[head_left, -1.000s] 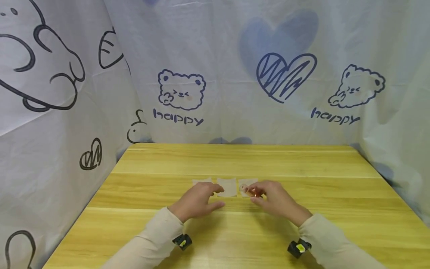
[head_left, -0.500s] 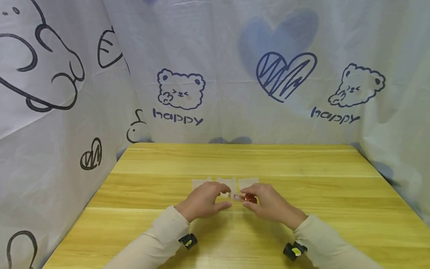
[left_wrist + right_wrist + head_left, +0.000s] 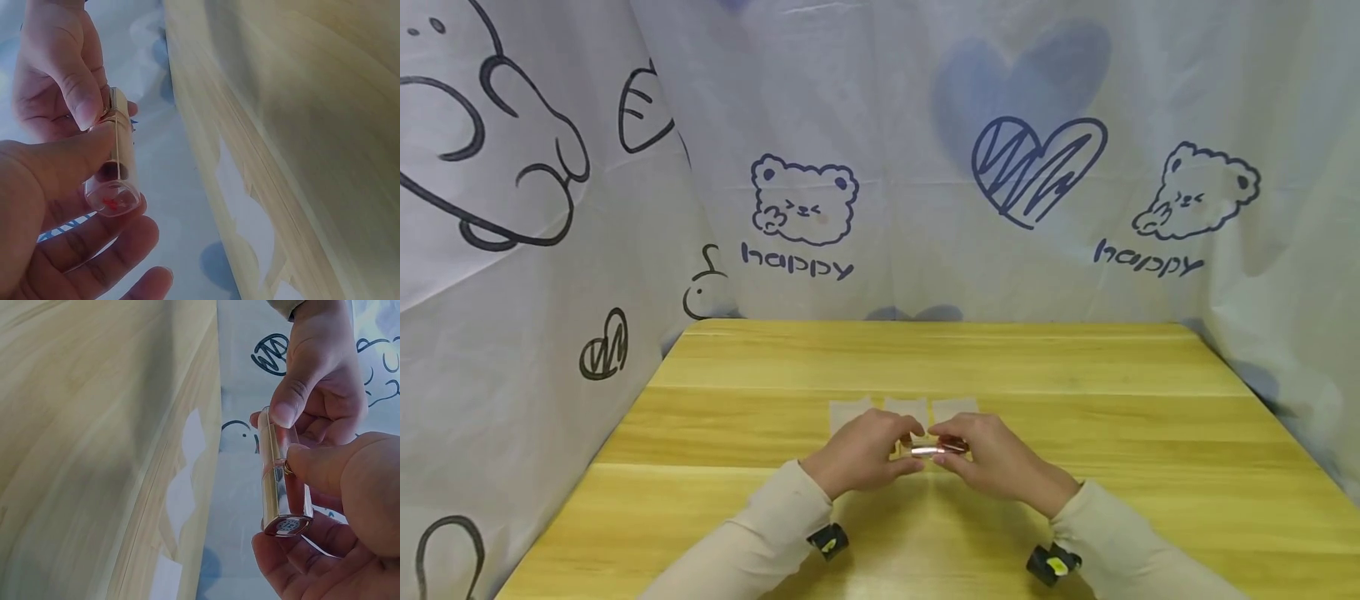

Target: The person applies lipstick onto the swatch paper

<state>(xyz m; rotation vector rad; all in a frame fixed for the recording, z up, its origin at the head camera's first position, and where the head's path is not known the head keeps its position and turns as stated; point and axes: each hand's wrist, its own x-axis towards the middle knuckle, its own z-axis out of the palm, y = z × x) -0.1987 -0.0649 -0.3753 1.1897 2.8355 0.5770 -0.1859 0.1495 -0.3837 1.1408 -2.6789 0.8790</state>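
Between both hands, a lipstick with a clear cap lies sideways above the table. My left hand pinches the clear-cap end between thumb and fingers; the left wrist view shows that see-through end of the lipstick with a dark tip inside. My right hand grips the shiny red and gold base. In the right wrist view a label shows on the base end of the lipstick. Fingers cover much of the tube's middle.
Behind the hands, a row of white paper squares lies on the wooden table: a left paper, a middle paper and a right paper. A printed white curtain hangs beyond the table's far edge.
My right hand has brought the lipstick left and nearer, away from the right paper. My left hand has moved right and now holds the cap end.
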